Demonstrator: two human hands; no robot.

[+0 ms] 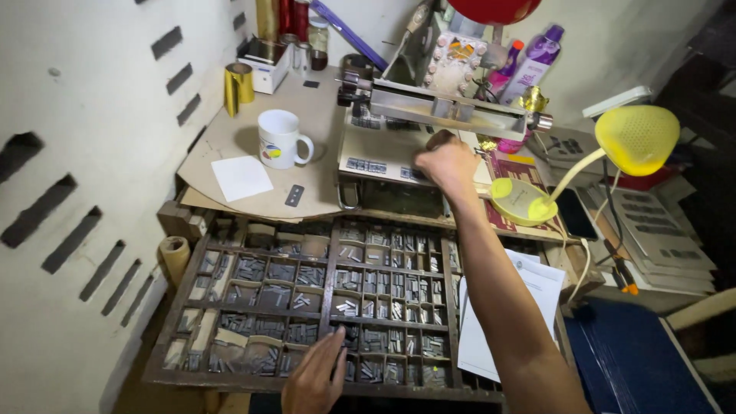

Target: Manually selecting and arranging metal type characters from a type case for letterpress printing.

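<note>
Nearest to the person, the left hand (314, 377) lies flat and open on the front edge of the wide dark wooden tray with many small boxes (230, 376). The fingers spread over the boxes near the front middle, and the hand holds nothing. The boxes are full of small grey metal letter blocks (376, 287). If this hand pushes down or slides, it could knock blocks from one box into the next, and then they would be mixed up.

Just right of the tray lies a stack of white paper sheets (537, 287). The right arm crosses above the tray and the sheets, so a dip of the elbow could push the papers off.

Farther away, the right hand (447, 162) is closed over the bed of the grey metal press machine with a long bar (445, 111). I cannot tell if it holds a block, because the fingers hide it. A tiny block could slip out and fall into the wrong box below.

On the round brown counter (222, 138) a white mug with a picture (280, 138) stands just left of the machine. A bump could tip it over. A yellow desk lamp (632, 138) stands to the right, and its bendy neck is near the arm.
</note>
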